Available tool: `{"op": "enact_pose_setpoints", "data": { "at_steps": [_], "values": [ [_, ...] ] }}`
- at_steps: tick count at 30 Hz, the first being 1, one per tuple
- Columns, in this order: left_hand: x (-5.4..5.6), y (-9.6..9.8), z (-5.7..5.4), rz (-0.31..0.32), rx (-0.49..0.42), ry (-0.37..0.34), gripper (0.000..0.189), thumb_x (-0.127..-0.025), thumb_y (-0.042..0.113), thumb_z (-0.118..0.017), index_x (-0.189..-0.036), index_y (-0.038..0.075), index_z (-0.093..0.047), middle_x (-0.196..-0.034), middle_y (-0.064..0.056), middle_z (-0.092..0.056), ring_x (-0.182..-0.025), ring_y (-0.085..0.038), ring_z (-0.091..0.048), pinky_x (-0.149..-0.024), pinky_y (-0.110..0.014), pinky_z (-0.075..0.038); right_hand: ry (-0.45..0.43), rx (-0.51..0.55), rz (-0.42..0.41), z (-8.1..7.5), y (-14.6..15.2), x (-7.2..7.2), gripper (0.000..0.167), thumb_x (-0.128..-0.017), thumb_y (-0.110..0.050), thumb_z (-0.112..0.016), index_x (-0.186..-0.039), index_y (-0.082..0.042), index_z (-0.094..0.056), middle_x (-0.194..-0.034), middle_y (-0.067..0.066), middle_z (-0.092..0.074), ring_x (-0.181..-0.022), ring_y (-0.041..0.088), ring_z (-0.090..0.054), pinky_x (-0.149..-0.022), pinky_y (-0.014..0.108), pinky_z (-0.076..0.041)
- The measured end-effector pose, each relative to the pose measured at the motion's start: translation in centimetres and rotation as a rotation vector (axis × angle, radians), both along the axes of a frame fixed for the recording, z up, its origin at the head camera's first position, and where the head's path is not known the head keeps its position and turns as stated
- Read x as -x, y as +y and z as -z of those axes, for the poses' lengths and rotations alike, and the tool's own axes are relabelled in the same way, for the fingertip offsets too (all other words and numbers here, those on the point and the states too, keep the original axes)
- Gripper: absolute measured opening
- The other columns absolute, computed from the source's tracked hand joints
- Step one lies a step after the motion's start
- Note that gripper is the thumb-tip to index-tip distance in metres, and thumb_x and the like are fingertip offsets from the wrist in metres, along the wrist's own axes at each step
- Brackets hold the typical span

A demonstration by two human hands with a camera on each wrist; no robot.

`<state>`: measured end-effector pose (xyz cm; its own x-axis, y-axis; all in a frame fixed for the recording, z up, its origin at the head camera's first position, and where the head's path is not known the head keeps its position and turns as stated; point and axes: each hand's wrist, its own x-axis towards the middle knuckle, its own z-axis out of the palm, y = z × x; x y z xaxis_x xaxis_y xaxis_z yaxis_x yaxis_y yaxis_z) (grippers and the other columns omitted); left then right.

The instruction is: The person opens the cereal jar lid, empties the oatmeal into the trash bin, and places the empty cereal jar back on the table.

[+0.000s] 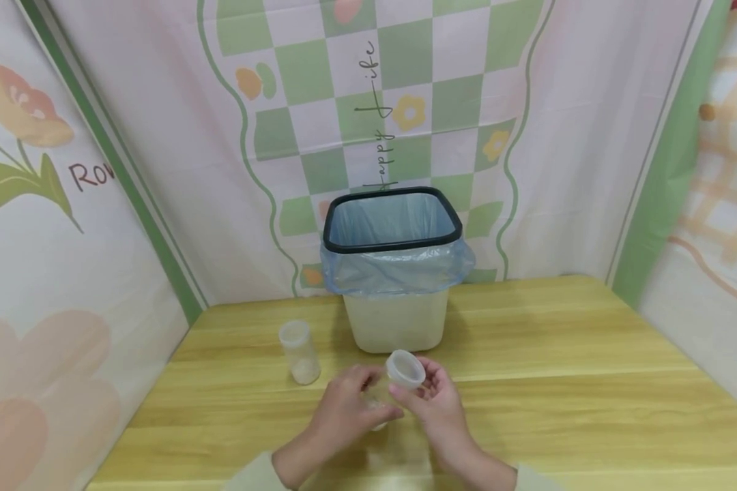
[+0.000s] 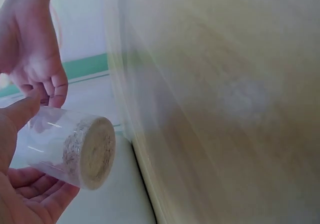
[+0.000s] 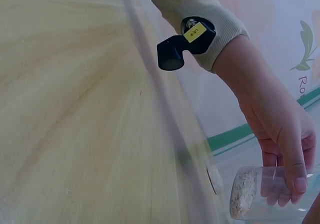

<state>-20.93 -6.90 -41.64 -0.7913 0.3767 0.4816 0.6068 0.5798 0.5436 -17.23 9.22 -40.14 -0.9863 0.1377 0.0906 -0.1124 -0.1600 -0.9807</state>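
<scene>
My left hand [image 1: 349,408] grips a clear plastic jar [image 2: 60,144], thumb on one side and fingers on the other. Pale, flaky bits lie at the bottom of the jar, plain in both wrist views. In the head view the hand covers most of it. Held close by, a translucent white lid [image 1: 405,369] is pinched between the thumb and fingers of my right hand [image 1: 437,408]. It is tilted, with its hollow side showing, near the jar's top end. A second clear jar [image 1: 299,353] stands upright on the table to the left, with a little pale matter low inside.
Behind the hands stands a pale bin [image 1: 396,320] with a black rim and a blue liner bag folded over it. The wooden table [image 1: 546,361] reaches to a patterned cloth [image 1: 399,102] at the back, and cloths also hang at both sides.
</scene>
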Motion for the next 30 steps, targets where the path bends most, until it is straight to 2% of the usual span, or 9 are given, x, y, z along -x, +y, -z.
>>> {"op": "enact_pose_setpoints", "data": {
  "at_steps": [6,11,14,17,20,23,27,30],
  "values": [
    [-0.2,0.1,0.0,-0.002,0.029,0.020,0.055,-0.068,0.044,-0.086,-0.103,0.005,-0.067,-0.092,-0.001,-0.063,-0.081,-0.015,-0.059,-0.071,-0.025,-0.052,-0.029,-0.012,0.019,0.2,-0.2,0.1,0.061,-0.080,-0.003,-0.077,-0.129,0.005,-0.043,-0.122,0.016,-0.052,-0.104,0.019,-0.053,-0.088,0.021,-0.048],
    [-0.1,-0.1,0.0,0.018,0.026,0.005,0.054,-0.069,0.043,-0.086,-0.103,0.005,-0.068,-0.092,-0.001,-0.064,-0.082,-0.015,-0.059,-0.071,-0.024,-0.051,-0.005,-0.030,-0.035,0.3,0.2,0.2,0.059,-0.082,-0.005,-0.076,-0.130,0.005,-0.044,-0.124,0.016,-0.054,-0.110,0.022,-0.054,-0.091,0.021,-0.047],
    [0.1,-0.4,-0.2,0.062,-0.002,-0.041,0.053,-0.070,0.041,-0.086,-0.104,0.004,-0.068,-0.091,-0.003,-0.063,-0.082,-0.018,-0.059,-0.072,-0.026,-0.052,0.013,-0.022,-0.094,0.3,0.7,0.5,0.055,-0.082,-0.004,-0.076,-0.129,0.003,-0.047,-0.124,0.015,-0.056,-0.112,0.023,-0.054,-0.092,0.022,-0.047],
    [0.4,-0.8,-0.6,0.119,-0.039,-0.123,0.049,-0.071,0.038,-0.086,-0.103,0.007,-0.067,-0.089,-0.001,-0.061,-0.083,-0.021,-0.059,-0.073,-0.029,-0.053,0.041,-0.021,-0.155,0.3,1.4,1.0,0.053,-0.080,0.001,-0.075,-0.128,0.004,-0.050,-0.122,0.015,-0.058,-0.111,0.022,-0.056,-0.092,0.023,-0.048],
    [0.6,-1.2,-1.0,0.184,-0.073,-0.212,0.046,-0.071,0.035,-0.087,-0.103,0.010,-0.066,-0.088,0.004,-0.058,-0.086,-0.021,-0.059,-0.079,-0.033,-0.054,0.079,-0.055,-0.250,0.4,2.3,1.5,0.055,-0.081,0.001,-0.074,-0.129,0.009,-0.048,-0.123,0.018,-0.058,-0.110,0.020,-0.057,-0.093,0.023,-0.048],
    [0.9,-1.6,-1.1,0.262,-0.100,-0.289,0.038,-0.073,0.030,-0.086,-0.100,0.013,-0.065,-0.089,-0.002,-0.059,-0.088,-0.025,-0.059,-0.084,-0.036,-0.055,0.137,-0.076,-0.419,0.6,3.5,2.2,0.057,-0.086,-0.001,-0.070,-0.133,0.012,-0.042,-0.127,0.018,-0.055,-0.113,0.019,-0.056,-0.096,0.025,-0.046],
    [1.4,-2.2,-0.8,0.366,-0.107,-0.380,0.033,-0.077,0.029,-0.083,-0.097,0.009,-0.066,-0.095,-0.015,-0.061,-0.091,-0.030,-0.059,-0.087,-0.038,-0.054,0.201,-0.056,-0.646,1.1,4.7,2.9,0.055,-0.090,-0.001,-0.064,-0.136,0.014,-0.038,-0.130,0.017,-0.055,-0.116,0.020,-0.056,-0.099,0.031,-0.045],
    [1.5,-2.6,-0.5,0.403,-0.084,-0.424,0.038,-0.079,0.029,-0.082,-0.102,0.004,-0.067,-0.100,-0.014,-0.063,-0.096,-0.028,-0.060,-0.088,-0.035,-0.053,0.210,-0.045,-0.738,1.4,5.2,3.1,0.056,-0.091,0.001,-0.062,-0.139,0.015,-0.034,-0.134,0.018,-0.053,-0.120,0.020,-0.055,-0.100,0.032,-0.044]
  ]
}}
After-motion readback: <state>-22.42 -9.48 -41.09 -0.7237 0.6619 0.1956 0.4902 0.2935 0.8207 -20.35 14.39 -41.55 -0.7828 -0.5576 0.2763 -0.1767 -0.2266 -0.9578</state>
